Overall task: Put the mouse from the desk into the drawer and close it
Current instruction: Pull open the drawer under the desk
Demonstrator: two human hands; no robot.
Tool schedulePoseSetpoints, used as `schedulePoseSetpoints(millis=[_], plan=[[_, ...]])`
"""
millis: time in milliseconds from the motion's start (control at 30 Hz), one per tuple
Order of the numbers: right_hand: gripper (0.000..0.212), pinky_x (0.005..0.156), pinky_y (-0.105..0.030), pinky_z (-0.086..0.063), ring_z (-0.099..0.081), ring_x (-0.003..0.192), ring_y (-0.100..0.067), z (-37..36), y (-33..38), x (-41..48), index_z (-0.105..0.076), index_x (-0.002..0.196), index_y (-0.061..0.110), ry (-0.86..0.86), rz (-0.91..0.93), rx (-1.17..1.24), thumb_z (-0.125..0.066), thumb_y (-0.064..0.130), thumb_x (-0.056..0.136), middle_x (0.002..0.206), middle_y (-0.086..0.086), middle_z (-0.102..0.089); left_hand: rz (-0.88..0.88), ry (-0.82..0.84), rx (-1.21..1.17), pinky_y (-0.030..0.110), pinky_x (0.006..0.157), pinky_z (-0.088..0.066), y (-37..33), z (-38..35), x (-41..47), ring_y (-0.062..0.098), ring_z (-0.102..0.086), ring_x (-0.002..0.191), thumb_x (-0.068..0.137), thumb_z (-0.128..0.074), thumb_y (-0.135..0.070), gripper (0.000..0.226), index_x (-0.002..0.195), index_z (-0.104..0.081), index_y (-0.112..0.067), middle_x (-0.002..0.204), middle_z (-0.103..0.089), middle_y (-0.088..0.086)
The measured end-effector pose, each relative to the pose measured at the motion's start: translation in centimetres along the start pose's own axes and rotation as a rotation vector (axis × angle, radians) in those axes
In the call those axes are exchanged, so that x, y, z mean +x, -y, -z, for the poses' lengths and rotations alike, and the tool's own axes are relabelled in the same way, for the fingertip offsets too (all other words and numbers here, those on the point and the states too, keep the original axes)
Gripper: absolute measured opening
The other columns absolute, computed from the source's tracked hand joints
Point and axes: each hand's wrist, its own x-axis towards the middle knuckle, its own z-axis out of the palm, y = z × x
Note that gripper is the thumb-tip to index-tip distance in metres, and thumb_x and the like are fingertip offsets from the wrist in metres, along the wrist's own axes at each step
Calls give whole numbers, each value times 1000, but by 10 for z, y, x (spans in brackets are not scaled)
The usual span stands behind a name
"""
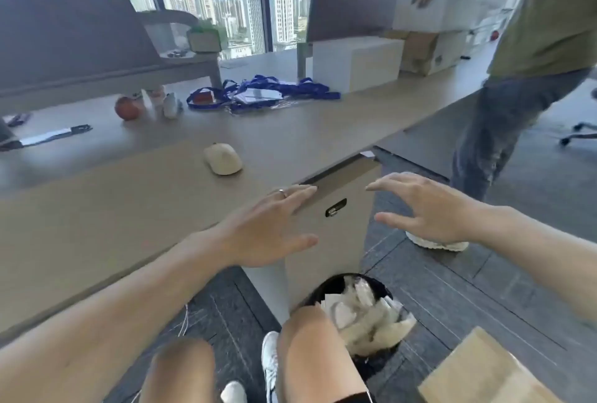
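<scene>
A cream-coloured mouse lies on the wooden desk, a short way from its front corner. Under that corner stands the drawer unit, its top drawer shut, with a dark lock on the front. My left hand hovers over the desk edge, fingers spread, fingertips at the top of the drawer front, holding nothing. To the right of the unit, my right hand floats in the air with its fingers apart and nothing in it.
A black bin full of white wrappers stands by my knees, a cardboard box at lower right. Blue lanyards, an apple and white boxes lie farther back. Another person stands right of the desk.
</scene>
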Motion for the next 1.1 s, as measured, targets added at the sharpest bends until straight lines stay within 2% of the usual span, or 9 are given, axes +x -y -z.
schedulePoseSetpoints(millis=[100, 200, 300, 367, 467, 533, 633, 833, 1100], plan=[[56, 98, -19, -39, -44, 130, -6, -30, -10, 5, -46, 142, 32, 34, 23, -60, -46, 59, 92, 140, 13, -52, 19, 24, 40, 30, 121, -18, 10, -34, 15, 5, -17, 149, 90, -55, -63, 86, 159, -19, -25, 165, -22, -10], [51, 97, -29, -48, -51, 125, -9, -66, -15, 18, -50, 138, 31, 75, 22, -87, -44, 56, 95, 134, 11, -57, 74, 52, 69, 37, 121, -21, 22, -63, 27, 11, -13, 151, 91, -56, -59, 86, 159, -18, -22, 166, -20, -4], [44, 90, -37, -52, -58, 115, -13, -97, -16, 38, -55, 132, 30, 80, -18, -17, -45, 53, 95, 127, 10, -61, 98, 18, 109, 34, 121, -16, 33, -81, 39, 17, -15, 150, 91, -57, -55, 86, 158, -19, -17, 165, -21, 1], [41, 87, -39, -53, -63, 106, -15, -119, -17, 55, -60, 126, 28, 54, -84, 84, -47, 51, 94, 119, 11, -65, 127, 13, 103, 31, 120, -13, 38, -92, 45, 19, -15, 149, 92, -56, -53, 85, 158, -19, -14, 165, -21, 3], [35, 78, -35, -53, -66, 89, -16, -147, -23, 83, -65, 112, 23, 2, -334, 288, -52, 49, 92, 98, 8, -70, 171, -6, 159, 34, 114, -16, 43, -106, 52, 21, -20, 144, 94, -51, -53, 80, 157, -20, -14, 163, -22, 1], [33, 72, -35, -53, -68, 78, -21, -161, -26, 101, -64, 105, 15, -17, -557, 568, -56, 44, 93, 88, -2, -72, 204, -54, 209, 36, 110, -19, 43, -112, 56, 22, -27, 140, 94, -50, -52, 76, 156, -24, -15, 160, -28, 0], [34, 74, -43, -58, -65, 68, -27, -174, -26, 120, -61, 106, 1, -45, -784, 1045, -57, 33, 96, 86, -15, -69, 237, -83, 262, 37, 105, -23, 41, -116, 61, 23, -35, 132, 92, -51, -53, 75, 153, -31, -15, 153, -37, 0], [16, 44, -27, -55, -56, 58, -28, -177, -19, 141, -52, 105, -2, -79, -949, 1426, -43, 11, 103, 69, -17, -55, 257, -112, 305, 40, 104, -32, 44, -118, 70, 24, -40, 127, 91, -53, -50, 70, 151, -35, -19, 146, -44, 0], [21, 57, -32, -55, -58, 55, -25, -195, -22, 144, -53, 81, 4, -195, -878, 1435, -44, 10, 100, 65, -13, -58, 281, -116, 322, 42, 100, -37, 42, -117, 74, 24, -45, 122, 95, -42, -45, 58, 147, -42, -20, 141, -50, 0]])
